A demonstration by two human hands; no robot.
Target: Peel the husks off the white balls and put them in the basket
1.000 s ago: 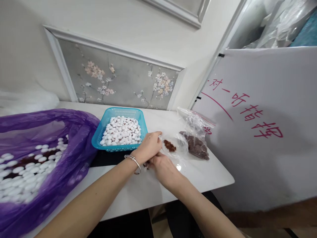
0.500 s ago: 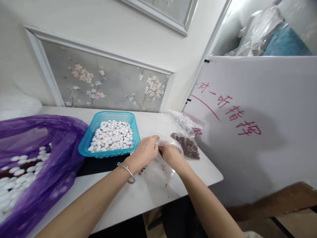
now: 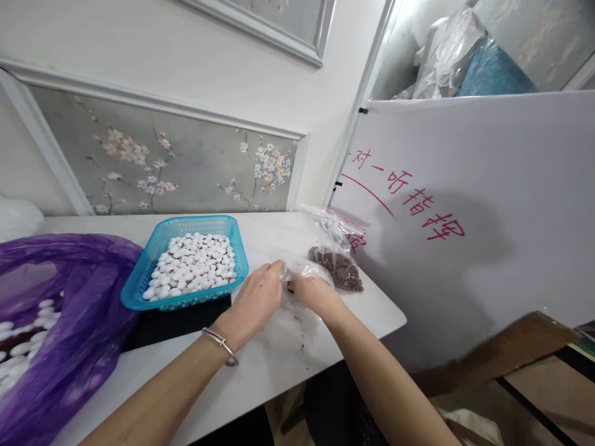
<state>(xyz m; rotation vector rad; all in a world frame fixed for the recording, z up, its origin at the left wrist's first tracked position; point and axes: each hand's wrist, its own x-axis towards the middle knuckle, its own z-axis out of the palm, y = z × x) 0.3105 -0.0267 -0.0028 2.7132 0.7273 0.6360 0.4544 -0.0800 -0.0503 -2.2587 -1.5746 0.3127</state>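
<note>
My left hand is closed on the edge of a clear plastic bag, its thumb side toward the bag's mouth. My right hand reaches into that bag from the right. Its fingers look curled, with something small and reddish-brown at the tips, partly hidden by the plastic. Just behind lies a clear zip bag of brown granular stuff. Left of my hands stands a blue plastic basket, holding many small white oval pieces with reddish-brown bits among them.
A purple plastic bag with more white pieces fills the left side. Something flat and black lies under the basket. Brown crumbs dot the white table. A whiteboard with red writing stands against the table's right side.
The view has swung slightly right, so the basket and bags sit further left. Both hands stay at the clear bag, with only slight movement.
</note>
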